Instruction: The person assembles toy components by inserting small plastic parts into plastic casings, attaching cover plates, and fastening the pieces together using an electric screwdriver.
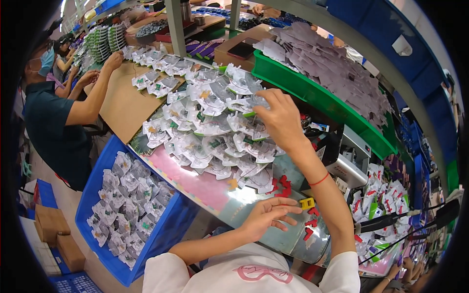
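Observation:
My right hand (281, 117) is stretched out to the far right edge of a pile of white and clear plastic housings (207, 139). Its thumb and fingers are bent around a clear and white housing (247, 103) with a green edge; the fingertips are partly hidden. Several housings in the pile show thin wires and small green boards. Close to my body, my left hand (270, 217) hovers above the worktable (239, 207), fingers apart and holding nothing. Just right of its fingertips is a small yellow block (307, 203). Red plastic parts (282, 186) lie beyond it, with more red parts (310, 224) alongside.
A blue crate (178, 215) of housings stands at left, below the table edge. Behind the pile runs a long green tray (312, 100) heaped with flat translucent pieces. A grey boxy device (354, 154) sits beyond my right forearm. At left, a masked person (58, 115) works beside cardboard (122, 97).

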`<move>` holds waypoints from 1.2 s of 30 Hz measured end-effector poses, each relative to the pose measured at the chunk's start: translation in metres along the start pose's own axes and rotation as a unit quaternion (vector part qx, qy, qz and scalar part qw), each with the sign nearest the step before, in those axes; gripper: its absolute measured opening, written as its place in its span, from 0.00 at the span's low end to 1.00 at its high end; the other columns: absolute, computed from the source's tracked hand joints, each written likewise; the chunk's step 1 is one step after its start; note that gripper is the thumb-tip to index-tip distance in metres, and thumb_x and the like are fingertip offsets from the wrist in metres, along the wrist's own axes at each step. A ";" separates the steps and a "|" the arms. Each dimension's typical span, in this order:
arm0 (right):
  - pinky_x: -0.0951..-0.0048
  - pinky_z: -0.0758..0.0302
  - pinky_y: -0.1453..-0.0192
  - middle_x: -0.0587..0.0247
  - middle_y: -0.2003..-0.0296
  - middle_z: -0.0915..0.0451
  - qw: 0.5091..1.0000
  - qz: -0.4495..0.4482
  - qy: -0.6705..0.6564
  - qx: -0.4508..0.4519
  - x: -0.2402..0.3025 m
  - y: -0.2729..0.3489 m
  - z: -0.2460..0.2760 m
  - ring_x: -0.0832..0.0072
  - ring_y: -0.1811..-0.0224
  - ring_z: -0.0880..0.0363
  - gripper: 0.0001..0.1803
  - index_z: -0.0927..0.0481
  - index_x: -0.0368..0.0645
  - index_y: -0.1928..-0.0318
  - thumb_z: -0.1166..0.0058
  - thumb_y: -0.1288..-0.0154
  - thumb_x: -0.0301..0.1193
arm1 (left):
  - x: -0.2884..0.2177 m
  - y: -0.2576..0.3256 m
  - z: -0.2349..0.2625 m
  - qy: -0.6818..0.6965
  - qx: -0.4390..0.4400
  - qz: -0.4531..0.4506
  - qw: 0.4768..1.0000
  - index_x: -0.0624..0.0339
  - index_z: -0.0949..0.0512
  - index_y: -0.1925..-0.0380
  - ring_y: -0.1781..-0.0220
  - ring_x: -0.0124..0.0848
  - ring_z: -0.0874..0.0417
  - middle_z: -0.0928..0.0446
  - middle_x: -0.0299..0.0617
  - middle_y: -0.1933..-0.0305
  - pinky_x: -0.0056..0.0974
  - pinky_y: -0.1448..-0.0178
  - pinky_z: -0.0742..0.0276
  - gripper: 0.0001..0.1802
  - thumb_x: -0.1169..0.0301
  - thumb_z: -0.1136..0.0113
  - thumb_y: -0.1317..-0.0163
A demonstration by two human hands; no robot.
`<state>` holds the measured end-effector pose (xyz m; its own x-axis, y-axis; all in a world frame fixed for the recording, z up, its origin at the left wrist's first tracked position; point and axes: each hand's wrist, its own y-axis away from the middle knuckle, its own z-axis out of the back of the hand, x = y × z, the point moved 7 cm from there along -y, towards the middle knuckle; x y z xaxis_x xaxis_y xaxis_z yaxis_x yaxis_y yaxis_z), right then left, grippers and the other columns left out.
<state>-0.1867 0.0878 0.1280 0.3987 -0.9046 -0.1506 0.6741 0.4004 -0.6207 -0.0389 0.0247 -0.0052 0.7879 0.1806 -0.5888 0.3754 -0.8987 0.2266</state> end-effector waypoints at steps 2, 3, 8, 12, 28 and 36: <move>0.66 0.32 0.57 0.62 0.60 0.27 0.998 -0.020 -0.001 -0.058 -0.003 0.004 0.013 0.65 0.56 0.29 0.12 0.24 0.45 0.71 0.45 0.63 0.22 | -0.004 0.000 0.002 -0.011 -0.010 -0.006 1.000 0.67 0.34 0.50 0.62 0.34 0.20 0.26 0.51 0.53 0.34 0.64 0.22 0.20 0.69 0.49 0.41; 0.66 0.32 0.57 0.62 0.60 0.27 0.998 -0.020 0.000 -0.057 -0.003 0.007 0.017 0.65 0.56 0.29 0.12 0.24 0.45 0.71 0.45 0.63 0.22 | -0.007 0.000 0.002 -0.009 -0.008 -0.005 1.000 0.67 0.34 0.50 0.62 0.34 0.20 0.26 0.51 0.53 0.34 0.64 0.22 0.20 0.69 0.49 0.41; 0.67 0.32 0.59 0.62 0.62 0.26 0.990 0.001 0.040 -0.133 0.016 0.042 0.073 0.65 0.59 0.28 0.11 0.24 0.45 0.71 0.50 0.61 0.27 | -0.041 0.004 -0.004 0.011 -0.009 -0.099 0.995 0.64 0.46 0.41 0.57 0.36 0.21 0.31 0.50 0.46 0.33 0.64 0.22 0.28 0.71 0.51 0.40; 0.66 0.32 0.62 0.62 0.62 0.24 0.994 -0.041 0.035 -0.096 0.036 0.091 0.115 0.66 0.61 0.27 0.16 0.22 0.47 0.68 0.49 0.65 0.29 | -0.059 0.002 -0.018 0.019 0.016 -0.163 0.986 0.60 0.55 0.38 0.51 0.43 0.24 0.35 0.50 0.43 0.38 0.58 0.21 0.33 0.71 0.50 0.40; 0.72 0.30 0.65 0.62 0.65 0.22 0.958 -0.258 -0.027 -0.120 0.065 0.222 0.191 0.69 0.67 0.25 0.15 0.19 0.45 0.65 0.40 0.61 0.26 | 0.011 -0.009 -0.056 -0.090 0.019 -0.048 0.995 0.68 0.36 0.51 0.55 0.38 0.23 0.28 0.49 0.54 0.44 0.56 0.21 0.22 0.81 0.46 0.48; 0.75 0.28 0.67 0.57 0.68 0.23 0.907 -0.379 -0.065 -0.173 0.062 0.266 0.223 0.67 0.69 0.24 0.15 0.20 0.39 0.66 0.46 0.58 0.14 | 0.024 0.000 -0.063 -0.093 -0.014 -0.047 0.994 0.67 0.37 0.50 0.57 0.38 0.22 0.27 0.47 0.56 0.44 0.60 0.20 0.24 0.82 0.46 0.50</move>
<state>0.1560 0.1709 0.1251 -0.0136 -0.8670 0.4982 0.5590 -0.4197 -0.7151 0.0106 0.0541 0.0295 0.6455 0.1849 -0.7410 0.4591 -0.8693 0.1831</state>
